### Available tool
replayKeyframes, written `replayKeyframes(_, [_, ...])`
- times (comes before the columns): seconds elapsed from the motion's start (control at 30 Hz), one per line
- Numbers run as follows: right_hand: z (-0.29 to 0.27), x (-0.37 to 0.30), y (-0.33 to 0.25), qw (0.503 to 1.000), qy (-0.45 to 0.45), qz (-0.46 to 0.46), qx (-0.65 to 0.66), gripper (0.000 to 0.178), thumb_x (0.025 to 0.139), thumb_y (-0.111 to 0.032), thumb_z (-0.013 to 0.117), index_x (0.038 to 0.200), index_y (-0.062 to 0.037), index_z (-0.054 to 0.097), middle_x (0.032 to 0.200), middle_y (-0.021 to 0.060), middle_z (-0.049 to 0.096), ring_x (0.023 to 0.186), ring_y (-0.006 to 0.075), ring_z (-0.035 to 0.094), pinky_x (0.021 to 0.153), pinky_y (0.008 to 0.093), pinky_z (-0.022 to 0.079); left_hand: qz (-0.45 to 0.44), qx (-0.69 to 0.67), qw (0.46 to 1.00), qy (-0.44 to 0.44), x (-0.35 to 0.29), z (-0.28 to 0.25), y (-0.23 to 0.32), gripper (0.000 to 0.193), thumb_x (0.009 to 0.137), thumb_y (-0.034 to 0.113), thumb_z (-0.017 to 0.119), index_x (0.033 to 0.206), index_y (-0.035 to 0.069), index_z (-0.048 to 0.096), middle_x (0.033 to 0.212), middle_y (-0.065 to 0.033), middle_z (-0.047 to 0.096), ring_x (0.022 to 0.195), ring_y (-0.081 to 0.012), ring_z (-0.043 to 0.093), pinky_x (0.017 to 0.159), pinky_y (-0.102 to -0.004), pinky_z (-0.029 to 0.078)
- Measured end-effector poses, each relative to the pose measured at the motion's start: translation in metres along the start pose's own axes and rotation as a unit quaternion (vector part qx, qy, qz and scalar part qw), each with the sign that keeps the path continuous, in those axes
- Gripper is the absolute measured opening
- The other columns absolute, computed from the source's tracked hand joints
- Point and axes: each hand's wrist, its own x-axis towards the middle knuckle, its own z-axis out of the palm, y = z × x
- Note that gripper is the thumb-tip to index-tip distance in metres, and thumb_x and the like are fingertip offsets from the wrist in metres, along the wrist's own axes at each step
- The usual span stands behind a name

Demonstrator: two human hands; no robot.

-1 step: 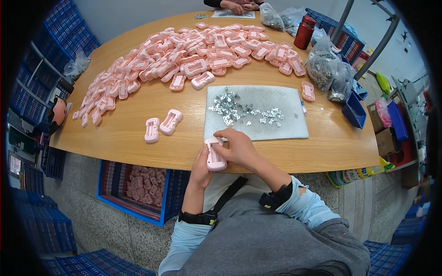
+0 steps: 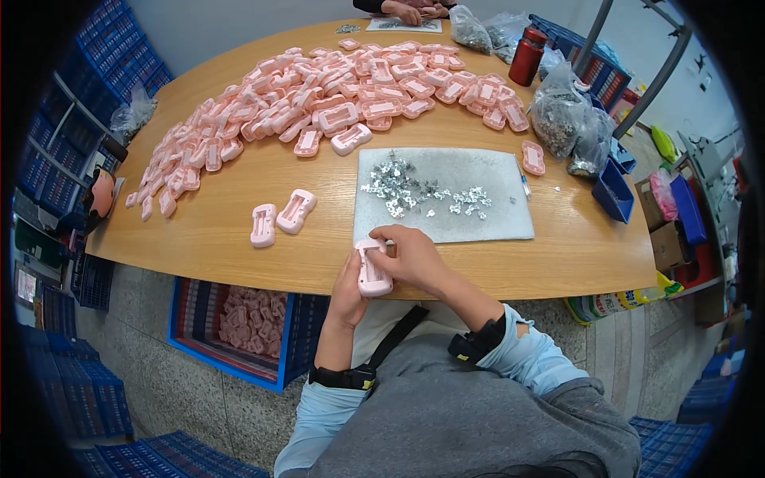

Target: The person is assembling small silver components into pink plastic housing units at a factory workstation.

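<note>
A pink plastic casing (image 2: 374,275) with long recessed slots is held upright at the table's front edge. My left hand (image 2: 345,296) is closed around its left side. My right hand (image 2: 412,256) curls over its upper end, the thumb pressed into the recess; whether a small part sits under that thumb is hidden. Just beyond my hands lies a white foam mat (image 2: 486,226), bearing a scattered heap of small shiny metal contact plates (image 2: 392,180). Two loose pink casings (image 2: 296,211) rest on the table to the left.
A big pile of pink casings (image 2: 319,95) spreads across the table (image 2: 199,247). On the right are a red bottle (image 2: 527,56), bags of metal parts (image 2: 555,115) and a blue bin (image 2: 613,191). Another person's hands (image 2: 408,13) work at the far edge. A blue crate (image 2: 287,342) stands below left.
</note>
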Motion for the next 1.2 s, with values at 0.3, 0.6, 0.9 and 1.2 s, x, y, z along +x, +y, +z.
replayKeyframes(0.3, [0.002, 0.000, -0.003, 0.997, -0.026, 0.018, 0.065, 0.028, 0.067, -0.016, 0.064, 0.092, -0.0023, 0.063, 0.083, 0.0090, 0.061, 0.064, 0.0163, 0.057, 0.060, 0.0268, 0.046, -0.018, -0.042, 0.999, 0.017, -0.005, 0.009, -0.002, 0.038, 0.097, 0.033, 0.029, 0.123, 0.007, 0.041, 0.110, -0.0074, 0.054, 0.099, -0.0156, 0.055, 0.084, -0.0316, 0.046])
replayKeyframes(0.6, [-0.001, -0.004, -0.003, 0.997, -0.010, -0.032, 0.073, 0.025, 0.067, -0.014, 0.064, 0.090, -0.0034, 0.063, 0.079, 0.0062, 0.058, 0.062, 0.0139, 0.053, 0.056, 0.0250, 0.044, 0.010, 0.011, 0.996, 0.087, -0.011, 0.014, 0.006, 0.035, 0.095, 0.031, 0.042, 0.113, 0.003, 0.051, 0.104, -0.0074, 0.058, 0.090, -0.0128, 0.058, 0.077, -0.0281, 0.048])
replayKeyframes(0.9, [-0.003, -0.011, 0.004, 0.985, -0.049, -0.003, 0.168, 0.025, 0.068, -0.013, 0.066, 0.091, -0.0028, 0.064, 0.074, 0.0019, 0.056, 0.057, 0.0075, 0.048, 0.052, 0.0217, 0.041, 0.017, 0.011, 0.994, 0.110, -0.012, 0.024, 0.008, 0.029, 0.091, 0.026, 0.050, 0.101, 0.000, 0.058, 0.088, -0.0068, 0.062, 0.076, -0.0117, 0.060, 0.066, -0.0249, 0.050])
replayKeyframes(1.2, [-0.006, -0.018, 0.005, 0.979, -0.053, 0.020, 0.195, 0.029, 0.068, -0.016, 0.066, 0.094, -0.0053, 0.064, 0.089, 0.0081, 0.056, 0.066, 0.0180, 0.058, 0.059, 0.0292, 0.047, 0.052, 0.053, 0.987, 0.141, 0.000, 0.016, 0.003, 0.022, 0.090, 0.021, 0.053, 0.090, 0.000, 0.062, 0.077, -0.0030, 0.062, 0.063, -0.0066, 0.057, 0.056, -0.0207, 0.046])
